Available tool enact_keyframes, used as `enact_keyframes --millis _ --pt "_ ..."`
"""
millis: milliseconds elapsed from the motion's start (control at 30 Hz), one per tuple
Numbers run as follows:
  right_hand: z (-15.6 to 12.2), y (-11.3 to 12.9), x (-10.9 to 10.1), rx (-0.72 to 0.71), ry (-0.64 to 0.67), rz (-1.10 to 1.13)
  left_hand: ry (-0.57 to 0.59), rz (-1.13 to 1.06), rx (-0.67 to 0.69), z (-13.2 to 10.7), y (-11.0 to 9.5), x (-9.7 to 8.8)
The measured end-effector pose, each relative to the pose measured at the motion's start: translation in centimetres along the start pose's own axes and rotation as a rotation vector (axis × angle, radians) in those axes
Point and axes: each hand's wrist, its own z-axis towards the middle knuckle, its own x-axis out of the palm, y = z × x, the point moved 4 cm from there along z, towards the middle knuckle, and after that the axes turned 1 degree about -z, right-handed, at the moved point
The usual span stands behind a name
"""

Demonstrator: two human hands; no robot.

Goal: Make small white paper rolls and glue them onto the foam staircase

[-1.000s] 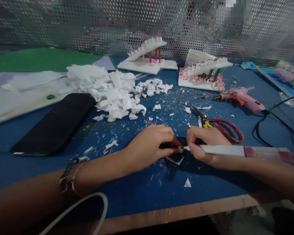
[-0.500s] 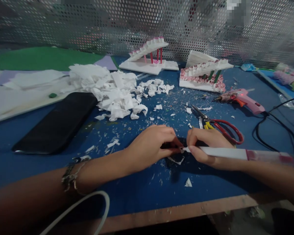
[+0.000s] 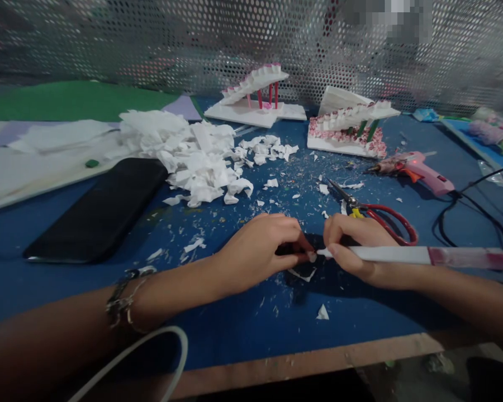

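My right hand [image 3: 356, 245] is closed around a marker [image 3: 394, 255] with a white barrel and a clear, pink-tinted rear end. The marker lies nearly level, its tip pointing left. Close to that tip, my left hand [image 3: 264, 251] pinches a tiny whitish piece [image 3: 312, 257] between thumb and fingers; its kind is too small to make out. Below the fingertips a torn white paper scrap [image 3: 304, 274] lies on the blue table. Just behind my right hand are red-handled scissors [image 3: 392, 220], partly covered, with a bit of yellow handle beside them.
A black phone [image 3: 100, 209] lies left of a heap of torn white paper [image 3: 193, 156]. Two white foam models [image 3: 251, 114] stand at the back, before a perforated metal screen [image 3: 184, 50]. On the right lies a pink glue gun [image 3: 427, 170] with a black cord [image 3: 440, 218].
My right hand and the marker have shifted slightly right, so the marker tip is a little farther from my left fingertips. My left hand has stayed nearly still.
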Motion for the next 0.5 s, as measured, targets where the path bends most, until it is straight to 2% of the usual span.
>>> enact_keyframes --millis 133,267,400,500 --pt "-0.12 -0.07 0.19 -0.016 0.047 -0.046 0.001 -0.003 0.000 0.04 0.13 0.03" --pt "-0.16 -0.05 0.01 -0.002 0.011 -0.019 0.003 -0.001 0.004 -0.01 0.21 0.12" --pt "-0.02 0.13 0.15 -0.025 0.047 -0.059 0.004 0.008 0.001 0.09 0.19 0.12" --pt "-0.01 0.01 0.00 -0.003 0.020 -0.040 -0.003 0.009 -0.004 0.24 0.13 -0.01"
